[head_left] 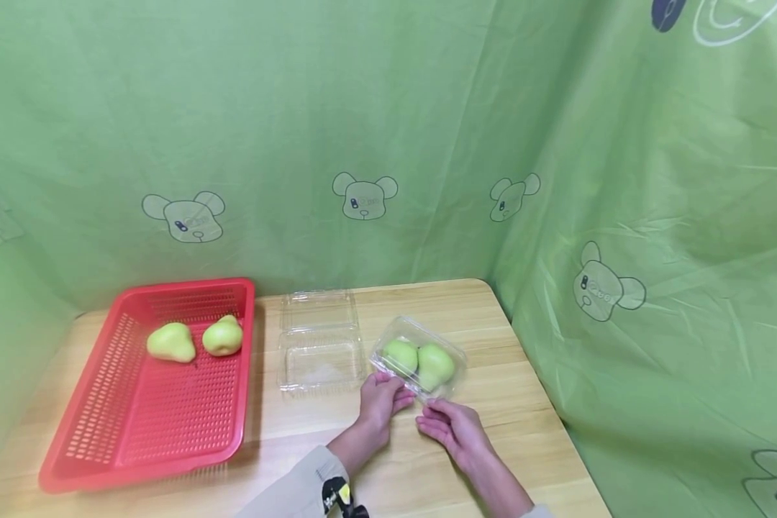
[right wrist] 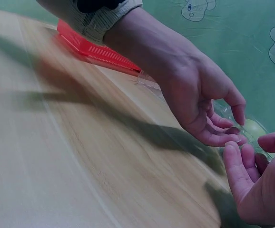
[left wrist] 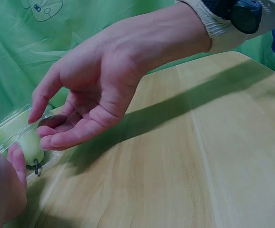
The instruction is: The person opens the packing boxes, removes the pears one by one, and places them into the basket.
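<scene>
A clear plastic clamshell box with its lid folded over stands on the table, tilted in the head view. Inside lie two green pears, side by side; a dark stem shows in the left wrist view. My left hand pinches the box's front edge near its left corner, thumb above and fingers below. At the right part of that same edge, my right hand grips the rim between thumb and curled fingers. The two hands are close together in the right wrist view, with the box's edge between their fingertips.
A red plastic basket on the left holds two more pears. Between basket and hands lies another clear clamshell box, unfolded. A green curtain with bear-like faces surrounds the wooden table.
</scene>
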Motion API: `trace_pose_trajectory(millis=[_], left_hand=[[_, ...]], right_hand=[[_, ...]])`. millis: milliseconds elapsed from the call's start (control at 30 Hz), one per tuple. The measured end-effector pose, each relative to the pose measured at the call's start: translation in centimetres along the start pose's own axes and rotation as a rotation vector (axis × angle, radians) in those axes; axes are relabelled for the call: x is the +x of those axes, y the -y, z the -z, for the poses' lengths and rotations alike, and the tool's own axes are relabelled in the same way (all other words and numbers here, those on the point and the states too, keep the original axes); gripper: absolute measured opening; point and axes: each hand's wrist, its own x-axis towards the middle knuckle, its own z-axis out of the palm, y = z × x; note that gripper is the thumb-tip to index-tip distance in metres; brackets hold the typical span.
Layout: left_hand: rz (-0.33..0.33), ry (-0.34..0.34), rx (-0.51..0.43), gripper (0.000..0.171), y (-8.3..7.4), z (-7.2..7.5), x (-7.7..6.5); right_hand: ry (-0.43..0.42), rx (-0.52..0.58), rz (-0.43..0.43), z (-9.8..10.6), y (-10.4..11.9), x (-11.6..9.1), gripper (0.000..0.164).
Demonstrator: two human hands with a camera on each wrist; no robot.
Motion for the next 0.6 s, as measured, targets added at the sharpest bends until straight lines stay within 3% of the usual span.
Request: trace_pose_trajectory(millis=[400, 600], left_hand=[[-0.049, -0.056, 0.072, 0.035, 0.22, -0.21, 0.42], [-0.057, -0.053, 0.086, 0.036, 0.14, -0.26, 0.46]], right_hand=[[0.043, -0.038, -0.008, -0.69, -0.21, -0.43, 0.02], [0.089, -0.103, -0.013, -0.08, 0.18, -0.46, 0.031]])
